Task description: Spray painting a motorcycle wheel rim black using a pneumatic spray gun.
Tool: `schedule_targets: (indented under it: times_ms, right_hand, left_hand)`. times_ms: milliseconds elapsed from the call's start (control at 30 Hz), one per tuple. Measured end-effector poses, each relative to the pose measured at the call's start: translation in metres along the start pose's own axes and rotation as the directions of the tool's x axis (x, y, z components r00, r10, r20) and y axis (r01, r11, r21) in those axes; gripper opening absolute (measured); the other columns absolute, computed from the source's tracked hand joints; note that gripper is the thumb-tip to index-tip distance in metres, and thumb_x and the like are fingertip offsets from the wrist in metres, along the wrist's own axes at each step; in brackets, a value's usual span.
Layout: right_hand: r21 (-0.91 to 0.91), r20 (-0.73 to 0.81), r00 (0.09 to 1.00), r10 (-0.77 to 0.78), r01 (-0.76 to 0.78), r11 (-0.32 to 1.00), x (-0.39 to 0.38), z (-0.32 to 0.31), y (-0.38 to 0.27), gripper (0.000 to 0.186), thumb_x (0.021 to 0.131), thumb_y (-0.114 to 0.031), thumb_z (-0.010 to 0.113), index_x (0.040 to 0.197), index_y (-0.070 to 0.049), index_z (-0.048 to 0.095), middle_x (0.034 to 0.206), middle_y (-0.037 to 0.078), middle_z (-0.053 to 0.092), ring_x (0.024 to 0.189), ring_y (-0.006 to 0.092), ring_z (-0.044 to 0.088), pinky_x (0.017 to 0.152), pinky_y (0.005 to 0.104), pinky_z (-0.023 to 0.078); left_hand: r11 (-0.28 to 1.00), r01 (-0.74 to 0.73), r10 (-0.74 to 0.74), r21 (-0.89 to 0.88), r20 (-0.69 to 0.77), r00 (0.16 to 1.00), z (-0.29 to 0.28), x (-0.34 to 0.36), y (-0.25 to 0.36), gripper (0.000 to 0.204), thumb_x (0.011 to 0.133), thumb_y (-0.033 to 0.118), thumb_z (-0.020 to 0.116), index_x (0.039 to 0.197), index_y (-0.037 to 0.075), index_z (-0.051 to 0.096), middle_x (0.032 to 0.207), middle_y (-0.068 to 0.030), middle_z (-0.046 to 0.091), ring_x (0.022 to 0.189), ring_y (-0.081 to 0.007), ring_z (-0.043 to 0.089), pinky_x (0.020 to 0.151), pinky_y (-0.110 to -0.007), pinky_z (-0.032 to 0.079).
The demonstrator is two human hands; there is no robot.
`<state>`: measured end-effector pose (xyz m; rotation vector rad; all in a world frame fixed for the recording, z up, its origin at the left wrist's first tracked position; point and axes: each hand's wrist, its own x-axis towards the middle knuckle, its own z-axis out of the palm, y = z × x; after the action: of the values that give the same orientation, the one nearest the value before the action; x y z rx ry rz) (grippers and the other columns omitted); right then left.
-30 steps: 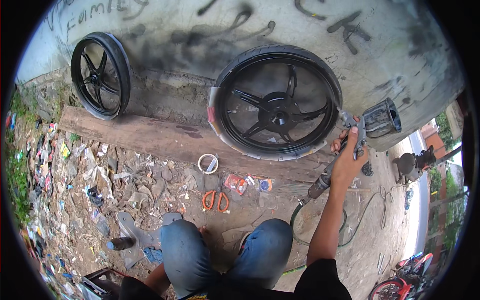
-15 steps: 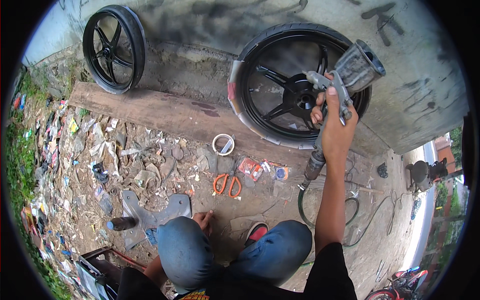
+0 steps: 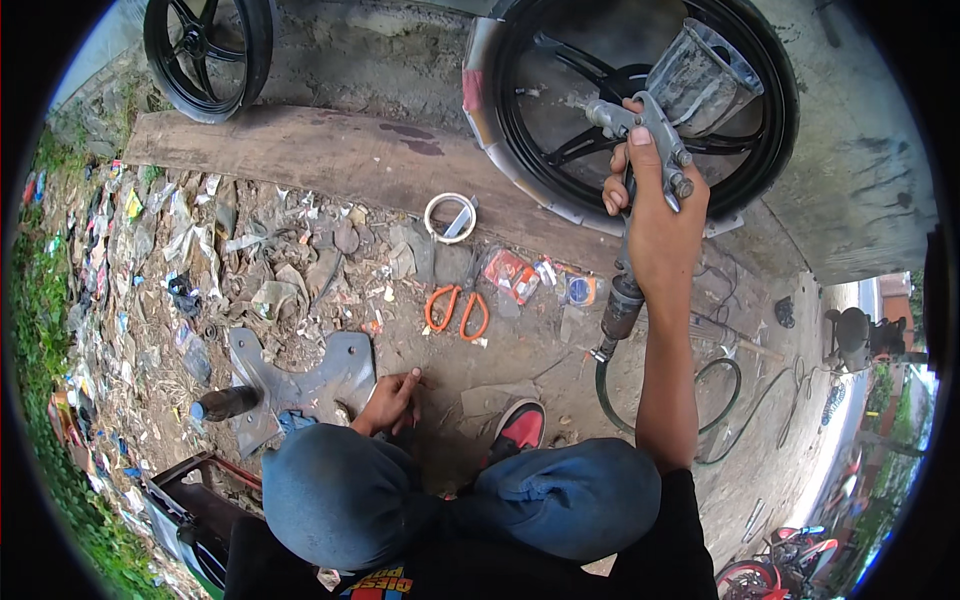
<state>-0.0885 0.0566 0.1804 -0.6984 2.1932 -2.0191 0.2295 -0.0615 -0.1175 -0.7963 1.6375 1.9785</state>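
My right hand (image 3: 668,225) is wrapped round the handle of a grey metal spray gun (image 3: 705,85). The gun's paint-stained cup overlaps a black spoked wheel (image 3: 520,120) that leans against the wall, and its nozzle is over the spokes. Light masking strips line part of that wheel's rim. From the bottom of the handle a dark green hose (image 3: 603,395) hangs down to the ground. Beside my left knee, my left hand (image 3: 393,402) is held low with loosely bent fingers apart; I see nothing in it.
Another black wheel (image 3: 262,65) stands at the far left. A wooden plank (image 3: 300,145) runs along the wall. Tape roll (image 3: 431,222), orange-handled scissors (image 3: 473,318), small packets (image 3: 512,277), a flat grey plate (image 3: 300,375) and a dark bottle (image 3: 230,402) lie about. Litter covers the left ground.
The view has tipped downward, so wheels and ground items sit higher. The spray gun now overlaps the wheel's right spokes, its nozzle below the hub. My left hand shows more beside the knee.
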Motion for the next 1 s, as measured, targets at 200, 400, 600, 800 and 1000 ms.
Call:
schedule_targets:
  times_ms: [200,400,600,800,1000]
  right_hand:
    - [0.062,-0.033,0.996,0.083,-0.080,0.995,-0.020,-0.009,0.028,0.034,0.109,-0.023,0.063,0.137,-0.002,0.067,0.082,-0.001,0.060,0.065,0.0034,0.050,0.056,0.0214,0.040]
    - [-0.003,-0.055,0.978,0.200,-0.201,0.980,-0.037,-0.016,0.043,0.035,0.111,-0.017,0.057,0.142,-0.001,0.062,0.083,-0.001,0.057,0.064,0.0037,0.048,0.058,0.0215,0.040]
    - [-0.181,-0.095,0.995,0.007,-0.024,0.983,-0.094,-0.020,0.084,0.040,0.107,-0.020,0.063,0.143,-0.002,0.064,0.087,0.007,0.069,0.072,0.0099,0.061,0.060,0.0290,0.047]
    - [-0.251,0.034,0.996,-0.077,0.083,0.964,-0.197,-0.020,0.118,0.023,0.098,-0.015,0.074,0.117,-0.001,0.074,0.094,0.017,0.073,0.086,0.0339,0.072,0.076,0.0422,0.055]
    - [-0.201,0.226,0.974,-0.018,0.064,0.977,-0.206,-0.010,0.127,0.019,0.096,-0.017,0.076,0.110,-0.004,0.076,0.099,0.018,0.075,0.088,0.0370,0.071,0.082,0.0443,0.055]
  left_hand:
    - [1.000,0.030,-0.030,0.004,-0.020,0.999,0.001,-0.001,0.004,0.064,0.115,0.051,0.035,0.121,-0.003,0.070,0.064,-0.0140,0.068,0.032,-0.0187,0.051,0.038,-0.032,0.044]
    - [0.999,0.024,-0.023,0.028,-0.025,0.999,0.002,0.001,0.012,0.063,0.115,0.050,0.036,0.121,-0.003,0.070,0.064,-0.0145,0.068,0.033,-0.0187,0.052,0.038,-0.033,0.044]
    - [0.999,0.036,-0.035,0.023,-0.042,0.998,0.002,0.001,0.000,0.062,0.115,0.050,0.037,0.122,-0.003,0.068,0.064,-0.0154,0.069,0.033,-0.0185,0.051,0.037,-0.032,0.043]
    - [0.996,-0.017,0.021,0.084,-0.050,0.999,0.009,0.005,-0.011,0.064,0.115,0.051,0.035,0.120,-0.003,0.068,0.064,-0.0147,0.069,0.033,-0.0170,0.051,0.037,-0.031,0.041]
    - [0.999,0.028,-0.022,0.043,-0.129,0.991,0.003,-0.008,-0.007,0.064,0.116,0.049,0.034,0.118,-0.004,0.070,0.065,-0.0111,0.069,0.040,-0.0163,0.057,0.042,-0.029,0.046]
